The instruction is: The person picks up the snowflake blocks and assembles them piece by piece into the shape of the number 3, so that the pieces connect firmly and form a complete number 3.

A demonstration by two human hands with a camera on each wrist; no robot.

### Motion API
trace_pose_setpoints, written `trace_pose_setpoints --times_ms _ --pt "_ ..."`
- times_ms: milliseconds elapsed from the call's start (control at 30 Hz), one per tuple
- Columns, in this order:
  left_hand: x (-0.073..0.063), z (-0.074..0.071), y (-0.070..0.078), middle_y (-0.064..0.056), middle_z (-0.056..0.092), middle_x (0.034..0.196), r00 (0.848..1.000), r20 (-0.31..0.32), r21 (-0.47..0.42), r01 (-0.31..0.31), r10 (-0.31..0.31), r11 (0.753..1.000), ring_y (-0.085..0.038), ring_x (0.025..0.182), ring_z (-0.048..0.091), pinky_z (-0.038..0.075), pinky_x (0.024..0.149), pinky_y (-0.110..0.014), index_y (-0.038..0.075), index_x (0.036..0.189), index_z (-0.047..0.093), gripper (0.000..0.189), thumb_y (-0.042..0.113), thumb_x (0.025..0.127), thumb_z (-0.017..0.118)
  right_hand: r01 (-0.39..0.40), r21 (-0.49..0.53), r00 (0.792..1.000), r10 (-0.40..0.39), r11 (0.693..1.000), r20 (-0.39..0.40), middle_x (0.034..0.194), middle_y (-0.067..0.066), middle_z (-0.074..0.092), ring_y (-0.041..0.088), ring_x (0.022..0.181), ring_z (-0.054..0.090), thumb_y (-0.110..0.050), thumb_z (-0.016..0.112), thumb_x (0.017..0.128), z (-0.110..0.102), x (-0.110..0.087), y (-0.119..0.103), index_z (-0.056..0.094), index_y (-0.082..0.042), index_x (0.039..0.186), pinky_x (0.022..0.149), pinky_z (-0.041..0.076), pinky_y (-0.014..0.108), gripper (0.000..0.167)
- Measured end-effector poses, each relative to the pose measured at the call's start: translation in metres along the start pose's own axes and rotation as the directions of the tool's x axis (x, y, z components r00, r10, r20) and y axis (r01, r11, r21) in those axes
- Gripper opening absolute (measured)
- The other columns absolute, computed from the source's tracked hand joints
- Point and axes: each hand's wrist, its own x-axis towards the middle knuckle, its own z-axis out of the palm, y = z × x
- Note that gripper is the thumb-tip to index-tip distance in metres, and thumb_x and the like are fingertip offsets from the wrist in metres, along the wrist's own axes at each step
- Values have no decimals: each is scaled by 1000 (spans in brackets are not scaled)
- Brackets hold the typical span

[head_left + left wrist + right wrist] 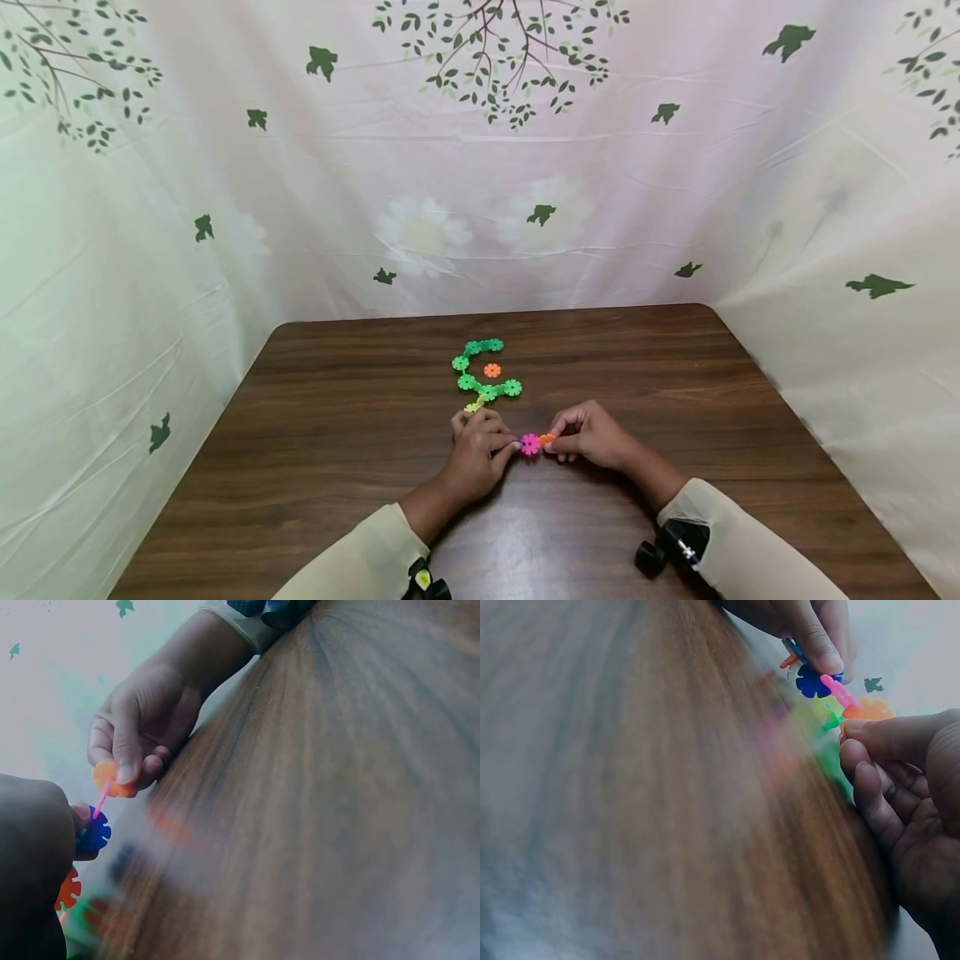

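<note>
In the head view a pink flower-shaped interlocking disc (530,444) sits between my two hands, standing edge-on between its neighbours in the wrist views. My left hand (477,450) pinches a dark blue disc (813,681) joined to one side of the pink one. Thumb and fingers of my right hand (592,433) pinch an orange disc (112,778) at the pink disc's other side. A red-orange disc (69,891) shows beyond the blue one, partly hidden by my left hand. Just past my left fingers a yellow disc (472,407) leads into a curved chain of green discs (467,382).
A loose orange disc (492,370) lies inside the curve of the green chain. Everything rests on a dark wood-grain table (337,400), with a printed curtain (480,167) around its far and side edges.
</note>
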Motion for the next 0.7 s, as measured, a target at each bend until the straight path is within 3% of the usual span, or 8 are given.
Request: trace_pose_setpoints --times_ms 233,500,700 --pt "0 2 -1 2 80 90 1000 7 27 -24 24 999 -20 105 66 32 100 -57 13 86 87 5 11 91 87 4 -32 1000 -4 999 3 78 8 75 6 61 67 -2 85 91 2 1 3 79 5 85 55 57 22 11" --pt "0 2 -5 1 81 98 998 60 3 35 -35 999 -25 118 64 30 102 -60 14 94 86 5 19 95 85 -18 -12 1000 18 1000 4 84 12 77 7 65 69 0 83 92 1 3 5 78 8 90 58 60 23 9" --pt "-1 -1 -8 0 80 107 991 119 -30 62 -58 998 -29 127 61 26 105 -65 15 107 86 22 27 89 90 -27 -2 1000 27 1000 4 85 13 77 7 67 69 0 82 93 -1 3 5 77 8 96 59 60 24 10"
